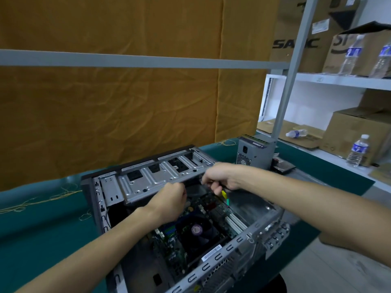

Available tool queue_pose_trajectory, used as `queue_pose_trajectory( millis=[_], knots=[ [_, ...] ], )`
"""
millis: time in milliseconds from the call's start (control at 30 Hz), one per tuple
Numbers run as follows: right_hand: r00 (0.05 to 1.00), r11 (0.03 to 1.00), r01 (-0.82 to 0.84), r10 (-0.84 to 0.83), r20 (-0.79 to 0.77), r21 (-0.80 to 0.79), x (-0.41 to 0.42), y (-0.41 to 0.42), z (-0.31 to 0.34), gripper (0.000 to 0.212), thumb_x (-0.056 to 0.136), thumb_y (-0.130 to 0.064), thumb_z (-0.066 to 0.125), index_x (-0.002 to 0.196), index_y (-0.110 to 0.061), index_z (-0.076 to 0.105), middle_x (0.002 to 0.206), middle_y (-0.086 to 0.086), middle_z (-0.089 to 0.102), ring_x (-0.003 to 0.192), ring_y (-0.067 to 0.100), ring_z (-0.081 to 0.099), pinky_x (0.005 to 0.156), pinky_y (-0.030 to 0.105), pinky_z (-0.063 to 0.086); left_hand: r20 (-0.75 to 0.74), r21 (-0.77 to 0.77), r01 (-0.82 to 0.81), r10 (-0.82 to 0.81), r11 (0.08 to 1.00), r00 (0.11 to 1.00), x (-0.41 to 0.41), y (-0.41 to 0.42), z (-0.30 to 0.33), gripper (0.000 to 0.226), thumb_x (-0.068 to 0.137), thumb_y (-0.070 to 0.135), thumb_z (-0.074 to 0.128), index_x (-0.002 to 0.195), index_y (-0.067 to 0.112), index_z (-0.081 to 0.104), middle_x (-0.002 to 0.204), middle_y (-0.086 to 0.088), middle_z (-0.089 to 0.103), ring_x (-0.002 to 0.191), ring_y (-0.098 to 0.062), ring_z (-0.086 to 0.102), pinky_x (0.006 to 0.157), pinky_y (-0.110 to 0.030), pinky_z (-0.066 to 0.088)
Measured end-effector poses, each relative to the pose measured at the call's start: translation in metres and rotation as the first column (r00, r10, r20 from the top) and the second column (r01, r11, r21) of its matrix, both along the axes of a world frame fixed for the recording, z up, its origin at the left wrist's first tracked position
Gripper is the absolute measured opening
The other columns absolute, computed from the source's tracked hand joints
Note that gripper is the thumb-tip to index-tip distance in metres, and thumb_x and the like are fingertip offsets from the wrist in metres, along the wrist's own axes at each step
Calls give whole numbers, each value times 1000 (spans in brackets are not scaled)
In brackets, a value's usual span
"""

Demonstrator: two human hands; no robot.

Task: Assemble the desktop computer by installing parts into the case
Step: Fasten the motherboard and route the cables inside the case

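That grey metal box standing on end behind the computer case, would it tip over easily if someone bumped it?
Possibly. The power supply stands on end on the green table cover, taller than wide, so a side knock might topple it. Its sheet-metal shell looks rigid and probably heavy for its size, which should resist light nudges.

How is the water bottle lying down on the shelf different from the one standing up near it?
The lying bottle rests on its side, farther back on flattened cardboard. The standing bottle is upright at the shelf's front edge and looks bigger, being nearer. Both are clear plastic with blue labels and white caps.
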State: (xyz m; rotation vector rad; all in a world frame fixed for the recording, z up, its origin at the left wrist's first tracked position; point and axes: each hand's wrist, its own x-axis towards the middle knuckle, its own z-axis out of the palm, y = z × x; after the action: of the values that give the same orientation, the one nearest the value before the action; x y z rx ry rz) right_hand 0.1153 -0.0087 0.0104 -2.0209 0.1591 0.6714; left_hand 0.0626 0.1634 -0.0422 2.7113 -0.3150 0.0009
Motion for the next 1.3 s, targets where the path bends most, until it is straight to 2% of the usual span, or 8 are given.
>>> queue_pose_trajectory(
  millis=[200, 400, 567, 667, 800, 1000, 1133, 1300],
  knots=[
    [997, 945, 67, -47, -69, 320, -17, 12, 7, 23, 106, -3, 29, 89, -5, 44, 71, 14, 51, 58, 17, 45, 54, 29, 42, -371, -322, -206, 77, 924, 926, 20, -27, -6, 31, 98, -1, 48, 69, 10, 49, 71, -10, 56, 57, -19, 52, 55, -31, 41],
    [980, 997, -78, 72, 185, 21, -24, -13, -32, 36, 98, 2, 30, 111, -13, 61, 82, 17, 55, 72, 26, 51, 58, 32, 33, -600, -725, -504, -70, 469, 797, 28, -42, -14, 35, 99, 25, 32, 78, 14, 58, 61, -2, 55, 54, -16, 53, 56, -29, 35],
    [938, 960, -233, 264, 223, -156, -22, -22, -30, 45, 95, 4, 28, 123, -17, 57, 95, 9, 62, 88, 24, 62, 73, 34, 53, -638, -730, -509, -187, 457, 747, 34, -48, -17, 28, 104, 37, 43, 98, 18, 62, 78, -4, 62, 73, -21, 56, 83, -38, 37],
    [939, 955, -215, 259, 226, -203, -19, -28, -32, 49, 99, 2, 32, 147, -6, 24, 98, 16, 63, 77, 28, 68, 79, 40, 61, -680, -712, -578, -189, 398, 708, 34, -51, -15, 23, 107, 30, 45, 105, 14, 62, 88, -8, 63, 73, -22, 61, 71, -28, 50],
    [858, 843, -276, 433, 277, -462, -12, -32, -26, 54, 103, -4, 44, 153, -14, 29, 104, 16, 71, 74, 24, 75, 72, 36, 65, -690, -674, -535, -177, 509, 701, 35, -41, -11, 23, 109, 29, 42, 96, 17, 58, 84, -4, 52, 66, -15, 46, 63, -27, 34],
    [742, 734, -294, 579, 337, -613, -10, -26, -19, 20, 107, -17, 49, 103, -4, 64, 82, 17, 72, 64, 26, 76, 67, 43, 64, -673, -649, -503, -122, 571, 730, 34, -37, -15, 22, 107, 33, 48, 98, 19, 63, 83, -2, 59, 73, -15, 51, 69, -28, 40],
    [664, 699, -104, 579, 474, -708, -5, -31, -3, 17, 96, 3, 46, 92, -1, 62, 83, 16, 67, 70, 32, 69, 66, 52, 61, -526, -540, -352, 20, 765, 850, 31, -40, -16, 43, 110, 30, 37, 75, 13, 55, 53, 3, 58, 46, -11, 51, 49, -21, 38],
    [561, 810, 214, 355, 747, -546, 26, -72, 35, 16, 97, -3, 45, 95, -6, 61, 82, 12, 64, 67, 28, 65, 64, 53, 59, -417, -328, -45, -102, 944, 903, 18, -23, -2, 32, 104, 27, 50, 90, 4, 68, 75, -7, 67, 58, -20, 54, 51, -25, 42]
  ],
)
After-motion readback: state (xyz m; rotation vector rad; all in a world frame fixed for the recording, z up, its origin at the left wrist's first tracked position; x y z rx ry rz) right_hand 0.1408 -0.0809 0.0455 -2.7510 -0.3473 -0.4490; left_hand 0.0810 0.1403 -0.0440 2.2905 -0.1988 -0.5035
